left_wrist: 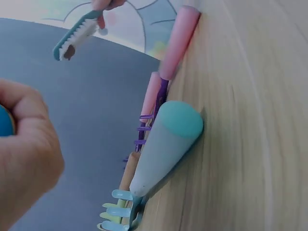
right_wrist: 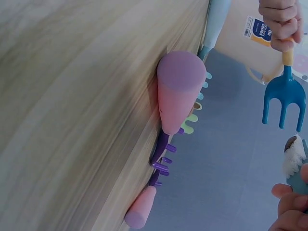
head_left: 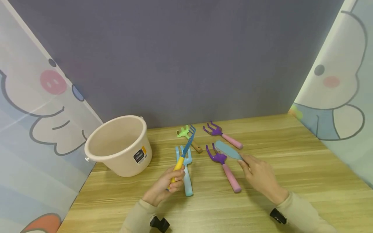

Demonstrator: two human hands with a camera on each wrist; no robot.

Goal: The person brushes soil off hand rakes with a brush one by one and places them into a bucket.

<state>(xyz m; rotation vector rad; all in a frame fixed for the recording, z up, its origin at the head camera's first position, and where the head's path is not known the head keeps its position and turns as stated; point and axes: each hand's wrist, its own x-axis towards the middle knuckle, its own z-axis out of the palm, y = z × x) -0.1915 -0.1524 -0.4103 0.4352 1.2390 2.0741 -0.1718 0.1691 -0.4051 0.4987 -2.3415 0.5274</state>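
Observation:
My left hand [head_left: 166,186] grips the yellow handle of a small blue garden fork [head_left: 189,145], its tines pointing up and away. In my right hand [head_left: 262,176] is a blue-grey scrubbing brush [head_left: 226,149], pinched at its handle end. White bristles with a brown patch at the tip show on the brush [right_wrist: 292,159] in the right wrist view, close to the tines of the fork [right_wrist: 284,94]. A light blue hand fork [head_left: 188,183] lies beside my left hand. Left of my right hand rests a purple fork with a pink handle [head_left: 231,178].
At the left stands a cream bucket [head_left: 128,165] with a dark label. Farther back on the wooden table [head_left: 294,155] lie a second purple-and-pink fork [head_left: 232,141] and a green rake with a wooden handle [head_left: 196,147]. A grey wall [head_left: 186,64] closes off the back.

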